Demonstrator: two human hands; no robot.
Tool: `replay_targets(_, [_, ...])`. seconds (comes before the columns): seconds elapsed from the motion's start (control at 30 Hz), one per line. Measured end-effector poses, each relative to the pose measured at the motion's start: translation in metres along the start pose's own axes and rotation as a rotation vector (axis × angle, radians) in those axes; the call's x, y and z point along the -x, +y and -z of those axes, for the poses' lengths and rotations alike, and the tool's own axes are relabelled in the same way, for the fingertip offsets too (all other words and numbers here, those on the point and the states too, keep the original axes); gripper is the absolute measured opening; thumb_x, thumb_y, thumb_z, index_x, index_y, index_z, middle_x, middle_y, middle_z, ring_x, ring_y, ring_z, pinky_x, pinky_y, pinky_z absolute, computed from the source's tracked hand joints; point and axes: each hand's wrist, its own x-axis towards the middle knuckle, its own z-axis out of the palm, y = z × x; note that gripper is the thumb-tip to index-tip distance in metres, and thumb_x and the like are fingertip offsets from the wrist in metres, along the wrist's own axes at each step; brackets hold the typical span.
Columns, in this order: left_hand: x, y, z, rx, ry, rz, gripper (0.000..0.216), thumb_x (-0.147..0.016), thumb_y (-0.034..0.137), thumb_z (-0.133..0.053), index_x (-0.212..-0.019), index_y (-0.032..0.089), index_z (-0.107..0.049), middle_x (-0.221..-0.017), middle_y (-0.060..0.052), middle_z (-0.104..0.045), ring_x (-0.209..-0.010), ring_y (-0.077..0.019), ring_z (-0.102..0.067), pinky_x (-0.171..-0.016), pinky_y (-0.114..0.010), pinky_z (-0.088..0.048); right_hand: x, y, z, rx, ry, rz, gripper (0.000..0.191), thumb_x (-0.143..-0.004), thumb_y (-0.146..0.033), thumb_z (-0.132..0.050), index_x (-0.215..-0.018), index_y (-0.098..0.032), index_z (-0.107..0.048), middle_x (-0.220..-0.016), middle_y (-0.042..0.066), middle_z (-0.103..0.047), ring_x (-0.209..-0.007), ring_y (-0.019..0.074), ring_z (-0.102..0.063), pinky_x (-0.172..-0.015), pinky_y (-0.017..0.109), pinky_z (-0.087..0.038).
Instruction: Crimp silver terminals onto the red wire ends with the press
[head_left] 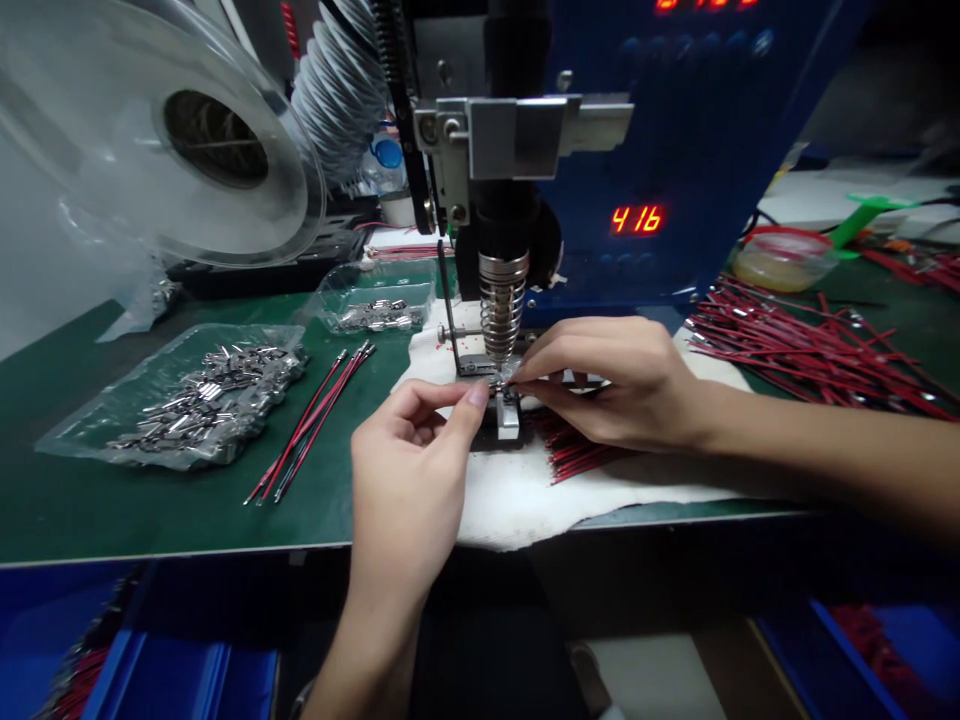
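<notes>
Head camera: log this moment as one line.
left hand: pinched at metal block | right hand: pinched there too | above: spring-tipped press head | held part: unclear | red wires: beneath right hand

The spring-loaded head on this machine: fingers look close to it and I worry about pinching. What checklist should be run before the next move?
1. Left hand clear of the spring-loaded head: not ok, thumb and forefinger pinch right beside its tip.
2. Right hand clear of the head: not ok, its fingertips meet at the same spot.
3. Piece seated on the fixture: cannot tell, the fingers hide it.
4. Loose wires on the green mat apart from the fixture: ok.
5. Display lit: ok, it reads 416.
</notes>
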Motion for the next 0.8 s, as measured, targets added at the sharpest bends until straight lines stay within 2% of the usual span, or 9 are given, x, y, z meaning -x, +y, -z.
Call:
replay_targets(0.4, [-0.0009,0.0016,-0.0008,0.032,0.023,0.013,0.014,-0.078,0.031,-0.076,-0.079,0.018,-0.071,-0.068,0.002,-0.063,-0.056,-0.0056,-0.050,-0.059,-0.017,-0.043,0.0027,-0.0011,-0.0004,0.046,0.021,-0.010,0.003,-0.087,-0.015,-0.062,-0.088,-0.016,-0.066,-0.079,0.006,-0.070,-0.069,0.0144,-0.065,-0.060,0.025,-0.051])
replay_targets(0.8, [0.0001,-0.0013,0.0002,0.042,0.026,-0.003,0.018,-0.077,0.035,-0.077,-0.082,0.018,-0.073,-0.075,-0.001,-0.069,-0.060,-0.0078,-0.054,-0.058,-0.018,-0.043,0.0023,-0.0001,0.0006,0.162,0.005,0.074,0.005,-0.089,-0.015,-0.059,-0.088,-0.017,-0.063,-0.079,0.004,-0.070,-0.071,0.0123,-0.066,-0.062,0.023,-0.052])
